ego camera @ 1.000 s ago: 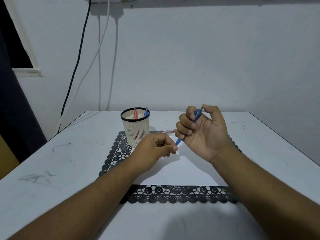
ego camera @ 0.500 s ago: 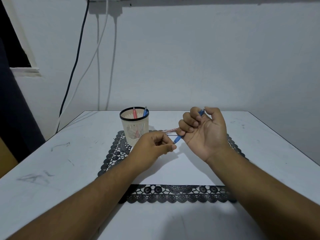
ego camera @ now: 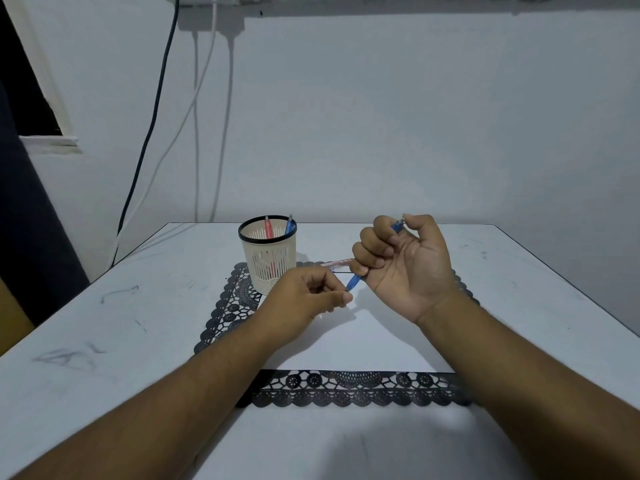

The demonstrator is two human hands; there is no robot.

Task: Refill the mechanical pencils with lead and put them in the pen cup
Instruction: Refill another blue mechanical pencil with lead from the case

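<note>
blue pencil (ego camera: 354, 282) slants in the fisted right hand (ego camera: 398, 265), tip toward the left hand (ego camera: 311, 299), whose fingers pinch, likely feeding lead; cup (ego camera: 268, 254) waits far left.

Plain pale wall (ego camera: 381, 116) fills upper view. White table (ego camera: 104, 323), scuffed with grey marks, runs to wall. At 11 o'clock: black cable (ego camera: 152, 109) and white cables (ego camera: 195, 126) hang from fitting at top, possibly power strip. At 9 o'clock: dark window opening (ego camera: 20, 81), dark curtain (ego camera: 31, 220) below. Light dim, even.
</note>
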